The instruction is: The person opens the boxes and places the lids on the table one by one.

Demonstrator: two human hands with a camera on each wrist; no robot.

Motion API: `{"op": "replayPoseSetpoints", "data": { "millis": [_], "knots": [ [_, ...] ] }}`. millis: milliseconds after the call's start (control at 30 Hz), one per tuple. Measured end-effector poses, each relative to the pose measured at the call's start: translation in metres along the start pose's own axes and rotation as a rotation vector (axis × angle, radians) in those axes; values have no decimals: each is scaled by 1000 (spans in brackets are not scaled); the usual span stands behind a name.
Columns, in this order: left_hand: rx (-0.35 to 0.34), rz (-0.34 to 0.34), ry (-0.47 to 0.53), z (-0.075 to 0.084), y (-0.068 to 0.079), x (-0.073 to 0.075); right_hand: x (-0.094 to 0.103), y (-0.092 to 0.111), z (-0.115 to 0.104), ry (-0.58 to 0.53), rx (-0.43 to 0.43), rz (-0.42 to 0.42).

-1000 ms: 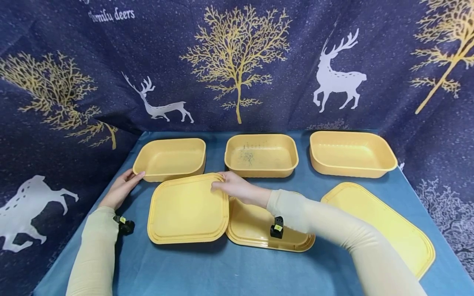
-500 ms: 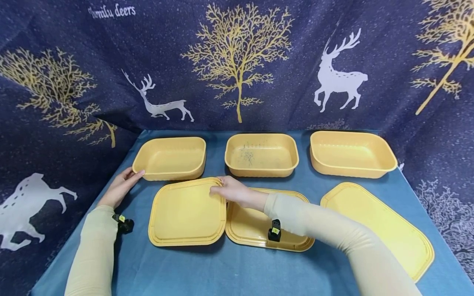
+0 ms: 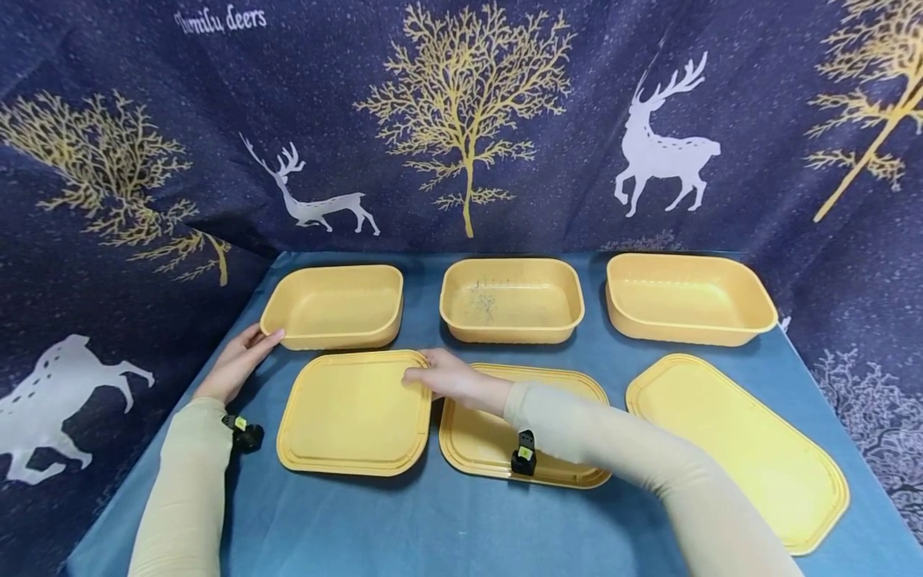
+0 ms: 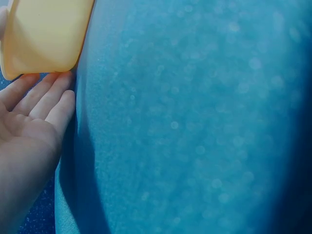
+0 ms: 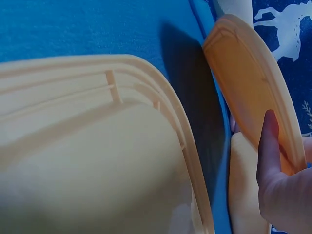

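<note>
My left hand point(image 3: 236, 365) holds the near left corner of a yellow plastic container point(image 3: 332, 300). Its thumb rests at the rim, while the other fingers lie fairly straight against the end wall in the left wrist view. My right hand point(image 3: 453, 377) pinches the right far corner of a yellow lid point(image 3: 352, 413), thumb on the upper face. The lid tilts above the table in front of that container, as the right wrist view also shows. Below the right forearm lies a second yellow lid point(image 3: 476, 441), partly covered by the sleeve.
A middle container point(image 3: 512, 335) with dark marks inside and a right container point(image 3: 692, 330) stand along the back. A third lid point(image 3: 743, 449) lies slanted at the right. Dark blue printed cloth point(image 3: 562, 120) hangs behind the blue-covered table point(image 3: 404, 529).
My right hand has moved slightly left and nearer to me with the lid, which has lowered away from the left container's front. The left hand stays at the container's corner.
</note>
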State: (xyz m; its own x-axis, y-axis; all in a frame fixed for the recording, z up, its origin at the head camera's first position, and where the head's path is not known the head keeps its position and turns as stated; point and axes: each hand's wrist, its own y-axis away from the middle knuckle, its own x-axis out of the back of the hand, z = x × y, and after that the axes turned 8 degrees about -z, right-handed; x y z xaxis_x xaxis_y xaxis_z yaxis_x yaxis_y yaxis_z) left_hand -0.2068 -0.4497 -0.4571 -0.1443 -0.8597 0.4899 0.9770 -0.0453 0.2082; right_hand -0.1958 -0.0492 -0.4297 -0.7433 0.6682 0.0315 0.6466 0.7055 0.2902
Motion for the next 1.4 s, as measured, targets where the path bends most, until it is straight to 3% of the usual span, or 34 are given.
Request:
{"op": "replayPoseSetpoints", "data": {
  "millis": [333,733,933,1100,1400],
  "knots": [
    [2,-7,26,4,-4,-2,-5,-18,6,-51,4,0],
    [-6,-13,-5,-1,-5,0,-11,-36,18,-1,-23,75],
    [7,-63,-32,4,-1,6,-14,-38,21,38,-27,31],
    [22,-132,-38,5,-1,14,-18,-39,24,125,3,-28],
    [33,-201,-16,4,-4,20,-22,-36,14,404,8,-20]
  ]
}}
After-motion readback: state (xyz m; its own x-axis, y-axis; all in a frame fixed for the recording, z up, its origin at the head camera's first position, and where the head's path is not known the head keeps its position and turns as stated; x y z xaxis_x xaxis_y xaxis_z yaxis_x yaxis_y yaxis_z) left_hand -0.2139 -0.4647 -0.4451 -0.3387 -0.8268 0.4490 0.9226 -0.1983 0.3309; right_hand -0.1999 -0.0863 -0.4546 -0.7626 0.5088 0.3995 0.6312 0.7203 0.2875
